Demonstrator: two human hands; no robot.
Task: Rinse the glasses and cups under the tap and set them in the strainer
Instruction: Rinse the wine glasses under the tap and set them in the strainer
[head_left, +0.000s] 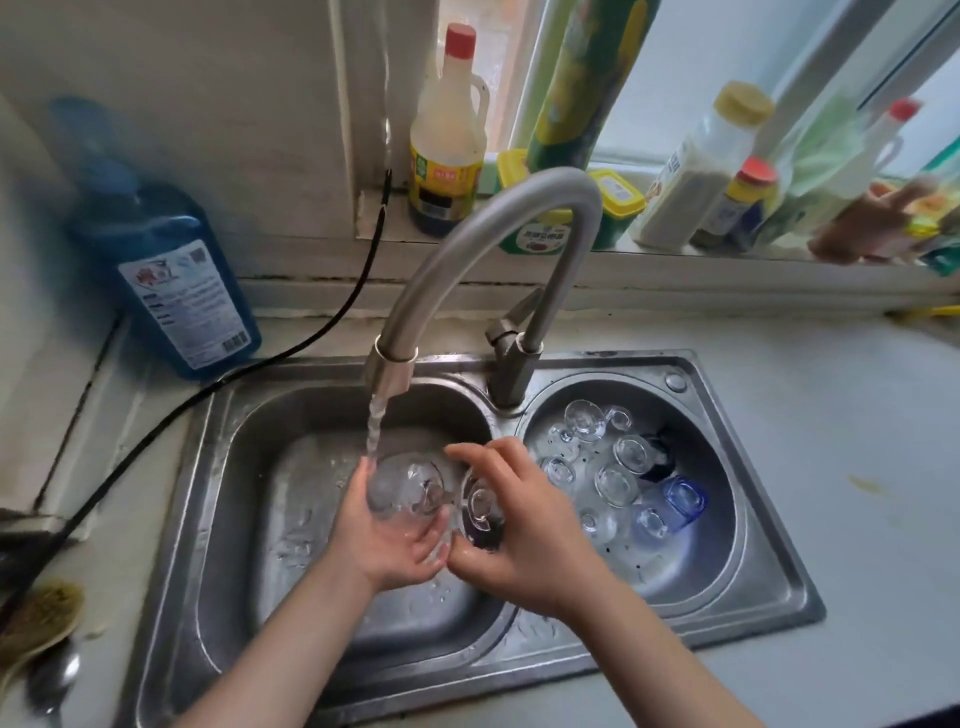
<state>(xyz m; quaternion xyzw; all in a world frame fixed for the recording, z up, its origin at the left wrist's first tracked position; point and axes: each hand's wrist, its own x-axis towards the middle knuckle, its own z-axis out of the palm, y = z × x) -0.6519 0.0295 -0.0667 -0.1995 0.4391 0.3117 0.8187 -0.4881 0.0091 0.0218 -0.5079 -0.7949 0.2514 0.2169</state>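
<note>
Left hand (387, 540) cups a clear glass (405, 486) under the tap (395, 364) stream, fingers curled round its base. Right hand (514, 525), touching the left, seems to pinch a second small glass (480, 504); glare makes that hard to confirm. Strainer (727, 499), just right of the right hand, already holds several cups. Risk: wet glass slips from the grip, or the two glasses knock together and chip.
</note>
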